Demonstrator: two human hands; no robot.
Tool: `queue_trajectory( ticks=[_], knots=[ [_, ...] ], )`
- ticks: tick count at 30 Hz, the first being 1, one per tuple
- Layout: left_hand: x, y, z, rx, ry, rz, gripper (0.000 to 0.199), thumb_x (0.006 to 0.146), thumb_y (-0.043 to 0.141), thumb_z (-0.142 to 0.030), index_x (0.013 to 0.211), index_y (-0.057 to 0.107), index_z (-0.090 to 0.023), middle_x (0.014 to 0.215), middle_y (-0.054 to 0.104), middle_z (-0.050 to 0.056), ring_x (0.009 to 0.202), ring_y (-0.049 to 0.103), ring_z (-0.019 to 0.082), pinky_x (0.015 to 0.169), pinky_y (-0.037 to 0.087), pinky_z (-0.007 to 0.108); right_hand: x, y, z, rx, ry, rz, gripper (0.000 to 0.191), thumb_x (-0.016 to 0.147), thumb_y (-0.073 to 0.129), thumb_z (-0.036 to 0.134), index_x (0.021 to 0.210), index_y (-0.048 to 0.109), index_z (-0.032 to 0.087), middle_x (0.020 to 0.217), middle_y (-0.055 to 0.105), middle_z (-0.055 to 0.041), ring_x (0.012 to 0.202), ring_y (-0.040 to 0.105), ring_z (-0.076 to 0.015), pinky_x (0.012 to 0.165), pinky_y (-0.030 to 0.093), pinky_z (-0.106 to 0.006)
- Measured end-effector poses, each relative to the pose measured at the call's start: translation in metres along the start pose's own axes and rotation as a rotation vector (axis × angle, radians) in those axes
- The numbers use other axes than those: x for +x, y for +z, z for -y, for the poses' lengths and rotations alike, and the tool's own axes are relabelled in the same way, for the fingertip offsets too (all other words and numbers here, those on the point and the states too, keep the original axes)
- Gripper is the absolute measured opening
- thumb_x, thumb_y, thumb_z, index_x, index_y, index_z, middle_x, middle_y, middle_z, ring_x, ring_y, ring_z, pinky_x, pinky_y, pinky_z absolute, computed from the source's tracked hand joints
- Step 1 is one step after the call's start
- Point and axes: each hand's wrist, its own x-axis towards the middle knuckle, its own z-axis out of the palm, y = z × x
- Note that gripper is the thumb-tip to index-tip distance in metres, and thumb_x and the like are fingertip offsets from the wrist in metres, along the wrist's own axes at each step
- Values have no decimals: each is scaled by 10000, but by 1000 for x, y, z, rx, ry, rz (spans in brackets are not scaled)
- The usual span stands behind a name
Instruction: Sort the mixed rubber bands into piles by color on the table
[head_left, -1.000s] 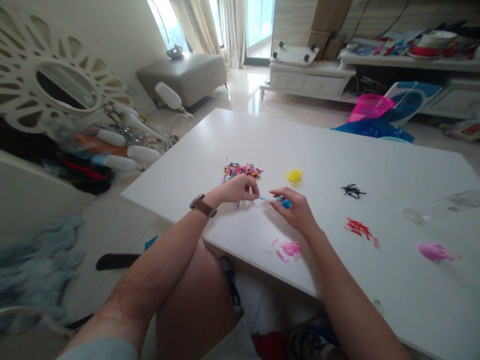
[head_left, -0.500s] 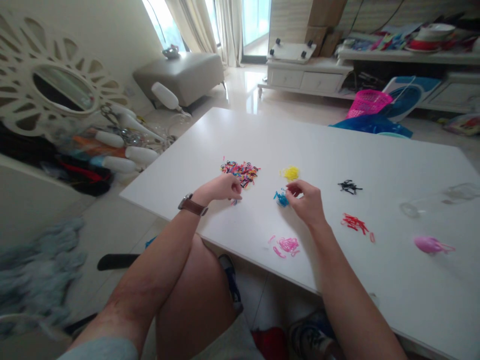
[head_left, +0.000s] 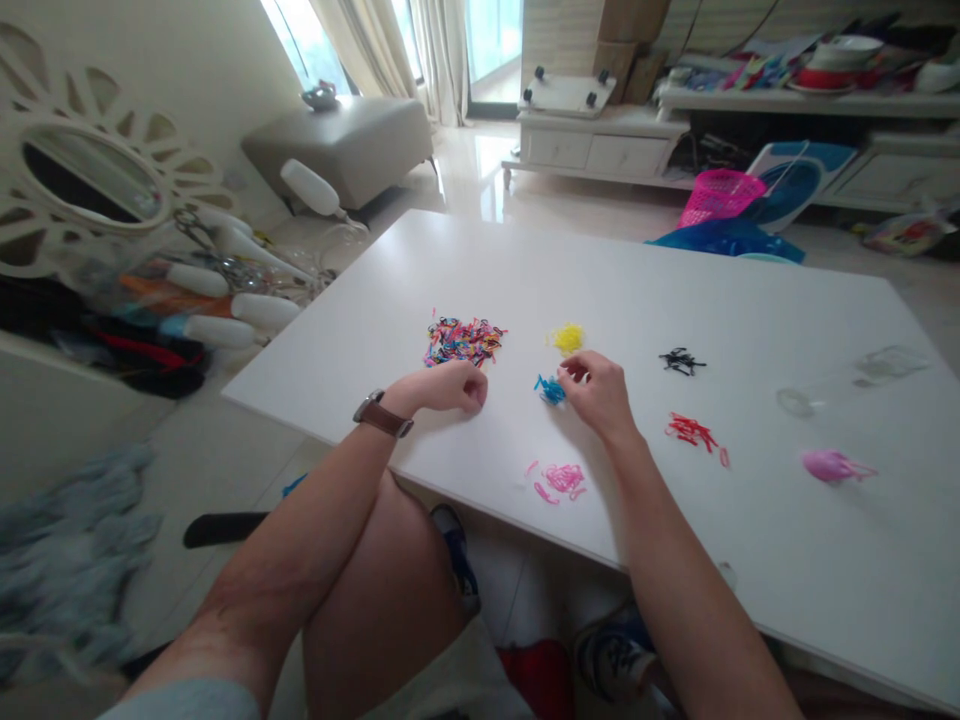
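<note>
My left hand [head_left: 459, 386], with a brown-strapped watch on the wrist, is curled closed at the near edge of a mixed-colour pile of small bands [head_left: 465, 341]; what its fingers hold is hidden. My right hand [head_left: 596, 388] has thumb and fingertips bent together at the right side of the blue pile [head_left: 552, 390]; anything between them is too small to tell. The yellow pile [head_left: 568, 338] lies just beyond it, and the pink pile [head_left: 562, 480] nearer the front edge. Farther right are the black pile [head_left: 681, 361] and the red pile [head_left: 694, 433].
On the right of the white table [head_left: 480, 260] lie a clear glass bottle [head_left: 847, 383] and a pink pouch-like object [head_left: 831, 466]. Beyond the table stand a pink basket [head_left: 720, 196] and a white cabinet [head_left: 592, 150]. A grey bench [head_left: 345, 145] is at the back left.
My left hand has shifted slightly right and its fingers are more curled in. My right hand stays by the blue pile. The whole view has shifted a little.
</note>
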Motion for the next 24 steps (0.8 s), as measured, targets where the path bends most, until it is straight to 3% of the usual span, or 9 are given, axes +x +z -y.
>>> queue_trajectory(
  ticks=[6,9,15,19,21,24],
  knots=[
    [17,46,-58,-217,325,200,70,743,623,-98,768,666,-147,679,650,-13,625,565,107,613,428,226,0,0,0,20,6,-2,86,800,581,211,758,652,186,728,656,-28,630,575,-153,658,461,-292],
    [22,63,-76,-251,364,205,115,761,590,-62,773,662,-151,656,628,-20,619,562,102,613,425,220,0,0,-1,21,6,-1,84,801,579,205,763,651,188,739,660,-27,635,575,-153,667,459,-293],
    [23,59,-74,-219,360,115,40,752,686,-130,767,710,-159,784,665,9,704,567,113,670,441,231,0,-1,1,37,15,5,115,818,574,199,732,648,182,732,658,-22,642,565,-143,666,440,-289],
    [23,48,-67,-386,283,70,49,785,702,-191,803,697,-145,720,662,-2,664,572,102,662,445,238,1,-3,3,207,101,-2,165,844,601,267,717,657,176,699,658,-12,625,566,-133,638,451,-280],
    [26,46,-63,-535,234,-33,88,791,708,-213,824,686,-135,730,668,5,670,587,101,660,452,242,0,-4,5,375,151,73,206,851,631,336,731,671,173,689,662,-11,625,583,-134,620,472,-275],
    [31,49,-59,-780,175,-232,156,763,753,-231,806,648,-124,721,668,12,673,606,97,681,473,251,-2,-5,8,645,163,305,271,804,721,429,897,726,174,797,719,-34,721,660,-158,682,543,-295]
  ],
)
